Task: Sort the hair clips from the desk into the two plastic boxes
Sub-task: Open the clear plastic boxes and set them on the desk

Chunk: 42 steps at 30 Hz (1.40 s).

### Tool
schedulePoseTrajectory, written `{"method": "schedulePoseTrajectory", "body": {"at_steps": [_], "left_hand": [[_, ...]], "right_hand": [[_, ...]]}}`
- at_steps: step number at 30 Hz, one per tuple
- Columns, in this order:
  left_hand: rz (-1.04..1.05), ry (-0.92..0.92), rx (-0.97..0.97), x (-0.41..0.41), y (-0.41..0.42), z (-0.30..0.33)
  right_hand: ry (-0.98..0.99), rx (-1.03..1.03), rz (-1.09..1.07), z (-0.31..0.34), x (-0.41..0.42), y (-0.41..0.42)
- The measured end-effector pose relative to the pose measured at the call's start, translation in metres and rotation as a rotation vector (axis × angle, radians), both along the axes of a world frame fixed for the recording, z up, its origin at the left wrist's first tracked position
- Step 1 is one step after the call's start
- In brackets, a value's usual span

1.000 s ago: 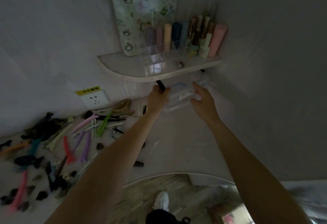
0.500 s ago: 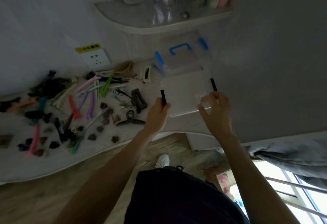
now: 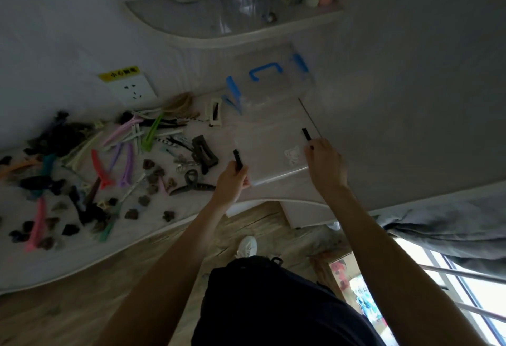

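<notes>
Clear box with black latches held at both near corners over the desk's right end

The left hand (image 3: 232,178) and right hand (image 3: 324,165) are curled round the black-latched box (image 3: 271,148); it should be lowered level, clear of the blue-handled box (image 3: 269,77) just beyond. Hair clips (image 3: 109,159) are heaped left of the grip. Fingertip contact is blurred, and the box walls are barely discernible.

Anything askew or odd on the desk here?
Nothing damaged. The unsorted heap of coloured hair clips sprawls across the white desk; both hands, left hand and right hand, grip the clear black-latched plastic box.
</notes>
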State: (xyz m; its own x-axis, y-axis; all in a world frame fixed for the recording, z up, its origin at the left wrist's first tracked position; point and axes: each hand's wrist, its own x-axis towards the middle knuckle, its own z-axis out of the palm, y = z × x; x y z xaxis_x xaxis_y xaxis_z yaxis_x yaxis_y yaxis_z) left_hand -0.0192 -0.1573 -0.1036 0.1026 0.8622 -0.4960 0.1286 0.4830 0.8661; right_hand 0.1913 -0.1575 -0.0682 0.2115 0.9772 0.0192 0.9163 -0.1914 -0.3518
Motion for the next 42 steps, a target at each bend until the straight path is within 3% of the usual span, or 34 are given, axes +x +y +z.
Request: {"method": "schedulePoseTrajectory", "body": {"at_steps": [5, 8, 11, 13, 15, 18, 26, 32, 37, 39, 42], "left_hand": [[-0.033, 0.037, 0.001, -0.015, 0.0, -0.002], [-0.039, 0.067, 0.006, -0.018, 0.002, -0.003], [-0.028, 0.03, -0.013, -0.02, 0.002, -0.003], [-0.022, 0.023, -0.021, -0.02, 0.003, -0.005], [0.023, 0.003, -0.046, -0.019, 0.003, -0.008], [0.102, -0.058, -0.087, -0.016, 0.003, -0.01], [0.099, -0.004, -0.035, -0.01, 0.003, -0.009], [0.012, 0.136, 0.05, -0.009, 0.014, -0.005], [-0.073, 0.213, 0.114, -0.004, 0.016, 0.004], [-0.139, 0.302, 0.16, 0.001, 0.015, 0.01], [-0.192, 0.278, 0.174, 0.013, 0.016, 0.013]], "right_hand": [[0.315, -0.028, -0.178, -0.001, -0.001, 0.014], [0.249, -0.101, -0.204, -0.011, 0.0, 0.015], [0.034, -0.136, -0.152, -0.012, -0.006, 0.009], [-0.082, 0.069, 0.005, -0.004, -0.02, -0.001], [-0.101, 0.225, 0.328, 0.003, -0.036, -0.015], [-0.103, 0.119, 0.651, -0.003, -0.052, -0.034], [0.073, 0.203, 0.504, 0.011, -0.042, -0.025], [0.355, 0.378, 0.011, 0.028, -0.003, -0.026], [0.401, 0.235, -0.338, 0.017, 0.026, -0.029], [0.39, 0.169, -0.399, 0.015, 0.031, -0.031], [0.352, 0.17, -0.488, 0.016, 0.034, -0.037]]}}
